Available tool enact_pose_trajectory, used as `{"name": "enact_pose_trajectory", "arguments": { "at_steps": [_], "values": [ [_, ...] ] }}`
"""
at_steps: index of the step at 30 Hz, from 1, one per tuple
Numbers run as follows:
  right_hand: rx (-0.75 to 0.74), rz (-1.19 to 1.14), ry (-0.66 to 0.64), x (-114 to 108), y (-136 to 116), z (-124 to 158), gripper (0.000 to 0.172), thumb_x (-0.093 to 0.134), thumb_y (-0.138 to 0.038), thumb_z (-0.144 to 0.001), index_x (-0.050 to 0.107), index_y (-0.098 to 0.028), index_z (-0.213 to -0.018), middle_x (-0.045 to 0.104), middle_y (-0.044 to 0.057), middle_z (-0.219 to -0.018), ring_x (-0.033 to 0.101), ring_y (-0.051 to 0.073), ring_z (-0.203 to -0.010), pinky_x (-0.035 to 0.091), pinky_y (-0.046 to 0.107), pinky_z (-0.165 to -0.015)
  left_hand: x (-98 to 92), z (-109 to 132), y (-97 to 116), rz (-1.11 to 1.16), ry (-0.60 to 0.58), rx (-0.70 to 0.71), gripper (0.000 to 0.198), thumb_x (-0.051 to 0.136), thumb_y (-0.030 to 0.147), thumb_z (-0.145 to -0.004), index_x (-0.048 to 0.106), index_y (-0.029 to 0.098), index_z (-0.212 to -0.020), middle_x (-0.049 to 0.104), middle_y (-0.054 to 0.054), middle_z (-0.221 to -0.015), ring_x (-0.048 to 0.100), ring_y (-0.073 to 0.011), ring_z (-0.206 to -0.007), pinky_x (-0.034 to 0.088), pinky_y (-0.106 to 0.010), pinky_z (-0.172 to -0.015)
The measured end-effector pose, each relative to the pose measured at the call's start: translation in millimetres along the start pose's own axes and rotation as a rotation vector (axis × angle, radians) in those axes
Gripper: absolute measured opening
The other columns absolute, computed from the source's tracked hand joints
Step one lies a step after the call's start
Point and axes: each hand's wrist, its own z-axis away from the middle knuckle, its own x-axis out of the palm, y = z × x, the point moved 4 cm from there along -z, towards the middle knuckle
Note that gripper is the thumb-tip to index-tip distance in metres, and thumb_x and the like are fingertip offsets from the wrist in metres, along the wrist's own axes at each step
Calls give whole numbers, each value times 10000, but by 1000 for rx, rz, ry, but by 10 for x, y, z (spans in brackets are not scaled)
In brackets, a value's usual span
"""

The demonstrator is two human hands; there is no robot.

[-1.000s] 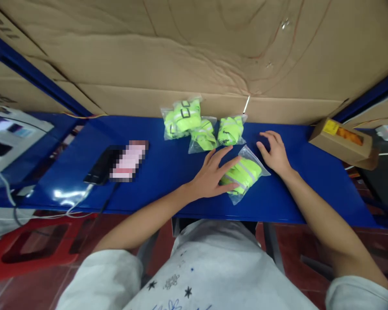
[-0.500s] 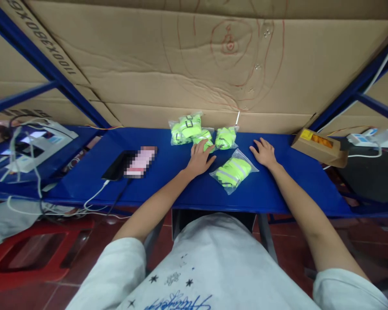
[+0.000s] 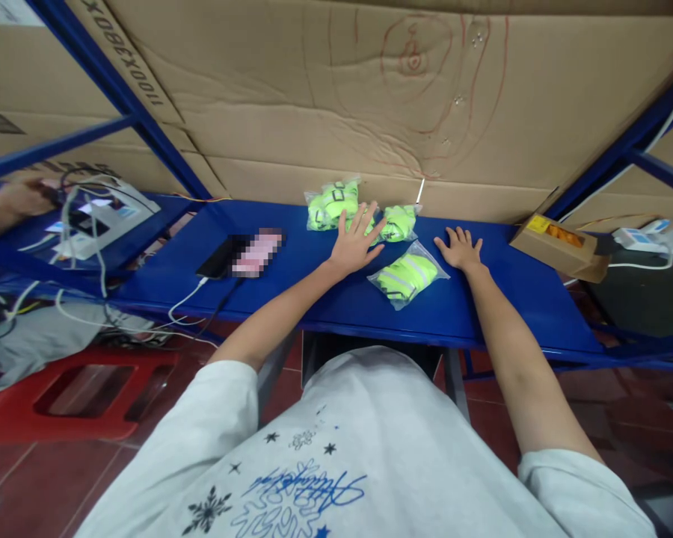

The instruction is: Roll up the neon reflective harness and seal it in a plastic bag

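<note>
My left hand [image 3: 354,245] is open with its fingers spread, over a bagged neon-yellow bundle that it partly covers. My right hand [image 3: 461,248] lies open on the blue table [image 3: 308,299], fingers apart, holding nothing. Between the hands, nearer the front edge, lies a clear bag with a folded neon-yellow item and grey stripes [image 3: 408,276]. Behind it sits another yellow bundle in plastic [image 3: 399,223]. At the back left, a larger bagged yellow bundle [image 3: 333,204] rests just beyond my left fingers.
A black device [image 3: 218,260] with a white cable lies beside a pixelated phone [image 3: 258,252] on the left. An open cardboard box [image 3: 555,246] stands at the right. A cardboard wall [image 3: 292,97] rises behind. Another person's hand [image 3: 19,202] is at far left.
My left hand's fingers have spread and lifted off the small bundle's front. My right hand's fingers are spread wider. The view has shifted, and the other person's hand shows more at the left.
</note>
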Motion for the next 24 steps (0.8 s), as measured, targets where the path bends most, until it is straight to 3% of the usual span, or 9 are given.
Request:
{"name": "enact_pose_trajectory", "arguments": {
  "at_steps": [4, 8, 10, 13, 15, 20, 24],
  "values": [
    [13, 7, 20, 3, -1, -11, 842, 203, -745, -1027, 270, -247, -1702, 165, 107, -1798, 116, 343, -1676, 32, 704, -1314, 71, -241, -73, 6, 70, 54, 647, 439, 532, -1070, 398, 245, -1649, 123, -156, -1796, 73, -349, -1684, -20, -641, -1331],
    [42, 30, 97, -30, -26, 71, 899, 208, -723, -1033, 149, -150, -1723, -34, 175, -1801, -35, 386, -1679, -8, 701, -1305, 383, -284, -87, 157, -55, 48, 649, 396, 479, -1081, 389, 162, -1647, 109, -196, -1790, 154, -357, -1669, 186, -589, -1332],
    [54, 54, 243, -97, -47, 162, 898, 195, -696, -1044, 85, -122, -1726, -114, 196, -1790, -97, 410, -1669, -18, 721, -1289, 525, -228, -89, 203, -135, 44, 656, 400, 453, -1075, 383, 130, -1646, 212, -230, -1760, 275, -367, -1630, 267, -585, -1307],
    [57, 55, 529, -228, -72, 320, 825, 188, -628, -1067, 101, -140, -1726, -59, 218, -1792, -20, 425, -1672, 36, 734, -1282, 614, -148, -108, 223, -174, 50, 653, 429, 422, -1063, 379, 143, -1651, 323, -226, -1719, 349, -376, -1591, 266, -595, -1306],
    [20, 37, 623, -274, -91, 380, 787, 227, -589, -1074, 129, -155, -1723, -24, 225, -1792, 17, 424, -1672, 52, 726, -1286, 621, -125, -126, 239, -175, 43, 650, 440, 389, -1055, 382, 135, -1650, 327, -226, -1715, 356, -380, -1584, 247, -589, -1316],
    [-23, 57, 608, -237, -107, 325, 747, 337, -532, -1071, 197, -173, -1711, 16, 206, -1797, 35, 416, -1673, 54, 731, -1288, 629, -133, -145, 291, -130, 12, 642, 501, 363, -1020, 432, 145, -1620, 249, -207, -1748, 244, -403, -1626, 216, -628, -1321],
    [74, -413, 529, -149, 56, 141, 714, 596, -470, -991, 407, -196, -1623, 125, 163, -1797, 27, 348, -1684, 15, 719, -1300, 625, -158, -166, 364, -89, -4, 618, 549, 344, -987, 507, 110, -1557, 258, -229, -1735, 228, -438, -1625, 221, -657, -1311]
  ]
}}
